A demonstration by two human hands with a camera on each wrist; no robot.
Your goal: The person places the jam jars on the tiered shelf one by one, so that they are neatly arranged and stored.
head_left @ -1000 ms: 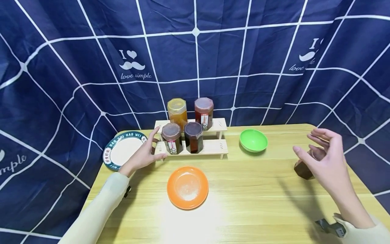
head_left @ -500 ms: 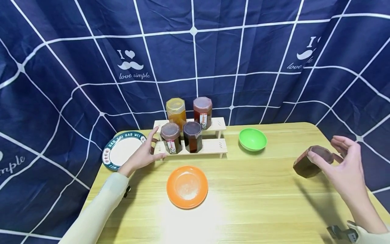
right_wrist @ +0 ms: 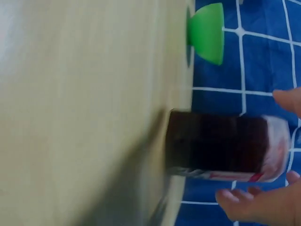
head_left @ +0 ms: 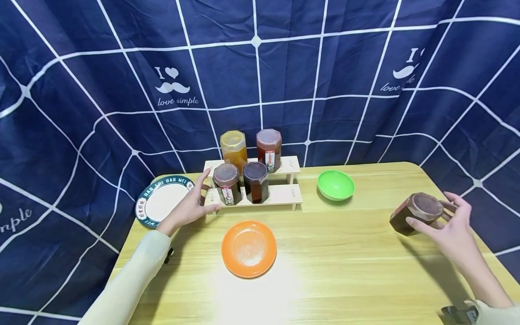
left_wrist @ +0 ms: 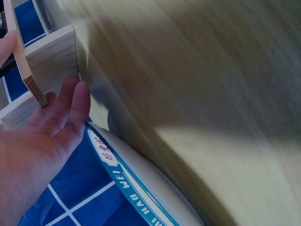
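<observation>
My right hand (head_left: 452, 230) is spread around the upper part of a dark jar (head_left: 416, 213) standing on the right side of the table. In the right wrist view, the thumb (right_wrist: 288, 101) and fingers (right_wrist: 256, 203) lie on either side of the jar, with gaps showing. At the left end of a two-step wooden rack (head_left: 280, 194) is my left hand (head_left: 191, 207), its fingers extended and touching or very near the wood. Two dark jars, one labelled (head_left: 228, 184) and one plain (head_left: 256, 183), stand on its lower step. An amber jar (head_left: 234, 149) and a reddish jar (head_left: 269, 150) occupy the upper one.
An orange plate (head_left: 248, 249) lies in front of the rack. A green bowl (head_left: 336, 185) sits between the rack and the right-hand jar. Under the left wrist is a white plate with a lettered teal rim (head_left: 143, 208). Blue checked cloth (head_left: 292, 67) hangs behind the table.
My right hand first swung right and uncovered the dark jar, then came slightly back left and lower around it. My left hand stays at the rack.
</observation>
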